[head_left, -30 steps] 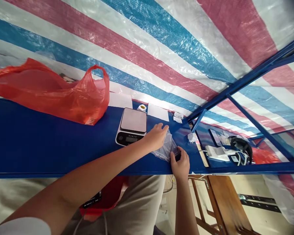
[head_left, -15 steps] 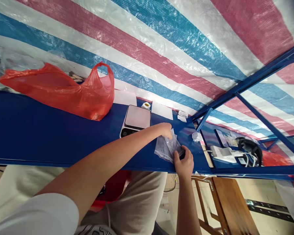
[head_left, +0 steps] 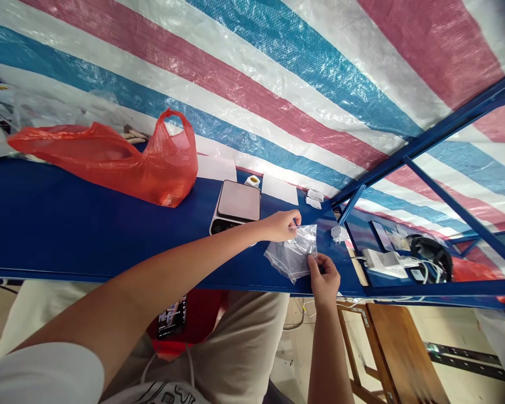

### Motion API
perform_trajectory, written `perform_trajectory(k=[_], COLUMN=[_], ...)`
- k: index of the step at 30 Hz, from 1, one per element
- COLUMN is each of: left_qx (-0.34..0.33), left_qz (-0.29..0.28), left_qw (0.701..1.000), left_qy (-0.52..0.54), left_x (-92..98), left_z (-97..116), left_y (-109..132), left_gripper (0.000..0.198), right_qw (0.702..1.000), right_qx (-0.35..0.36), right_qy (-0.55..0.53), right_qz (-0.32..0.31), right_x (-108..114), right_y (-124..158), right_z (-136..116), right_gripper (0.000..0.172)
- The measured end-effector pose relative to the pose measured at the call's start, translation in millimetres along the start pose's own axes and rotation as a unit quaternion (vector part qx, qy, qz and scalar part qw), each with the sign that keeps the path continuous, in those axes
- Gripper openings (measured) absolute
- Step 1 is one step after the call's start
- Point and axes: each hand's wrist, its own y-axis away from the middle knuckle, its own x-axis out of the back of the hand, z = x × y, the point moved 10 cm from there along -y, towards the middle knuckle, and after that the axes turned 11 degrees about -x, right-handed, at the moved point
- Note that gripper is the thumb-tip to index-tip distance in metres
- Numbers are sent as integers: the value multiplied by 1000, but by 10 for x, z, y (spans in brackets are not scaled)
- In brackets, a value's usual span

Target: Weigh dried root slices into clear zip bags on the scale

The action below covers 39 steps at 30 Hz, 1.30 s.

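Note:
A clear plastic zip bag (head_left: 291, 257) lies tilted between my hands, just over the blue tabletop near its front edge. My left hand (head_left: 280, 225) reaches across from the left, its fingers curled closed at the bag's upper edge. At the bag's right side, my right hand (head_left: 325, 278) pinches it between thumb and fingers. Nothing can be made out inside the bag. Left of it stands a kitchen scale (head_left: 239, 201) with a bare plate; my left forearm passes in front of its control panel.
A red plastic bag (head_left: 151, 168) lies to the left. Behind the scale are a tape roll (head_left: 252, 180) and white paper (head_left: 280, 189). A white plug (head_left: 339, 234) sits by the blue frame at right. A phone (head_left: 172, 318) rests on my lap.
The bag has been spread flatter and wider. My right hand has shifted slightly right, and my left hand has turned at the bag's upper edge. The phone shows more fully.

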Motion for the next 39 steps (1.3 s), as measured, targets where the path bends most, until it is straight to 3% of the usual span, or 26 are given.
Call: perform_trajectory(k=[3, 7, 15, 24, 26, 28, 31, 34, 37, 39], left_qx=[-26, -50, -36, -8, -2, -12, -61, -127, -147, -157], left_qz=[10, -24, -64, -80, -54, 7, 71, 26, -34, -39], left_qw=[1000, 998, 996, 996, 998, 999, 991, 984, 965, 945], left_qy=[10, 17, 57, 30, 8, -35, -91, -126, -213, -285], left_x=[31, -33, -190, -127, -73, 40, 111, -117, -470, -669], left_z=[30, 54, -7, 14, 38, 104, 279, 403, 335, 266], left_y=[124, 241, 415, 444, 425, 431, 576, 846, 1101, 1185], left_gripper=[31, 21, 75, 82, 75, 62, 40, 33, 46, 55], right_qw=[999, 984, 976, 977, 980, 980, 979, 977, 977, 978], right_qx=[-1, -34, -69, -79, -85, -94, -104, -110, -113, -116], right_qy=[-53, -172, -208, -193, -176, -165, -158, -147, -135, -130], right_qz=[-9, -14, -10, 37, 46, 57, 79, 105, 116, 119], right_x=[28, 75, 100, 185, 185, 184, 189, 200, 199, 200], right_y=[9, 18, -3, -43, -49, -56, -70, -78, -70, -59], right_z=[3, 35, 91, 179, 175, 179, 189, 208, 216, 216], right_gripper=[60, 58, 67, 72, 73, 73, 70, 65, 59, 55])
